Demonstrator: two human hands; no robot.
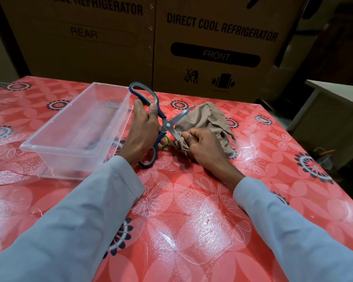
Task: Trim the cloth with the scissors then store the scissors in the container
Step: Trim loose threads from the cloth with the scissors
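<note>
At the centre of the red floral tablecloth (pixel 192 231), the left hand (pixel 144 129) holds a pair of blue-handled scissors (pixel 166 125) with the blades spread wide apart. Its fingers are curled round the handles: the upper loop stands free above the hand toward 12 o'clock, while the lower loop shows below the palm toward 6 o'clock. One blade points up toward 2 o'clock over the cloth; the other runs down toward 5 o'clock and meets the cloth's near edge.

Just at 3 o'clock of the scissors, the right hand (pixel 205 146) is closed on a bunched fold of the tan cloth (pixel 210 121), pinching it against the table with thumb and fingers right beside the lower blade. The rest of the cloth lies crumpled on the table beyond that hand, toward 1 o'clock.

A small green and yellow thing shows between the hands, by the lower handle; what it is cannot be told.

At 9 o'clock of the left hand stands a clear plastic container (pixel 55 139), rectangular and open-topped, its near corner just beside the left wrist. Both forearms wear pale grey sleeves. Behind the table, at 12 o'clock, stand cardboard refrigerator boxes (pixel 222 47).
</note>
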